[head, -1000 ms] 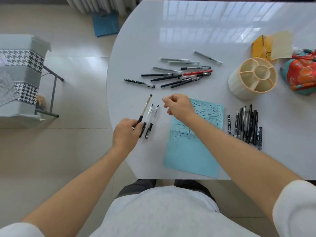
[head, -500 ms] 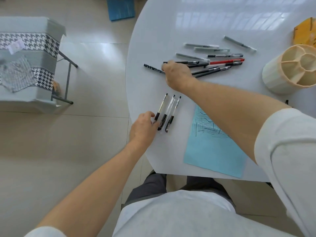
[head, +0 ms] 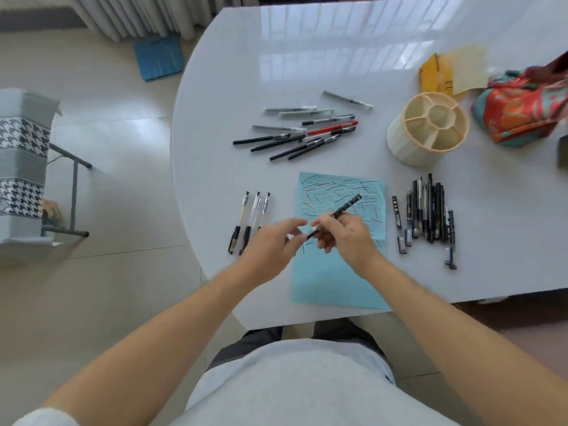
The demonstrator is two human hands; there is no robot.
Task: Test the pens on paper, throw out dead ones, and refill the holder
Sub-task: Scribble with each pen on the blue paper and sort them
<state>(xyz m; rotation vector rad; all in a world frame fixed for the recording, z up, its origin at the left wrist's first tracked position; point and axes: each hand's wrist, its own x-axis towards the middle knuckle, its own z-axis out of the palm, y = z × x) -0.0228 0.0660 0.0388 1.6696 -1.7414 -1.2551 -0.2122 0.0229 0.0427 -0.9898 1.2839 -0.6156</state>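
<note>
My right hand (head: 345, 238) grips a black patterned pen (head: 344, 209) over the blue paper (head: 335, 272), which is covered in scribbled test lines. My left hand (head: 273, 244) hovers beside the pen's near tip with relaxed fingers and holds nothing. Three clear-barrelled pens (head: 250, 216) lie side by side left of the paper. A loose pile of several pens (head: 302, 133) lies beyond the paper. A tight row of several black pens (head: 425, 213) lies right of the paper. The cream pen holder (head: 399, 139) stands empty at the back right.
A yellow packet (head: 435, 73) and a colourful cloth bag (head: 522, 109) sit at the table's right. The white table's (head: 221, 87) curved edge runs down the left. A houndstooth bin (head: 21, 167) on a metal frame stands on the floor at far left.
My right hand took a black patterned pen from the far pile and brought it back over the paper. My left hand left the three clear pens and moved right toward the pen's tip.
</note>
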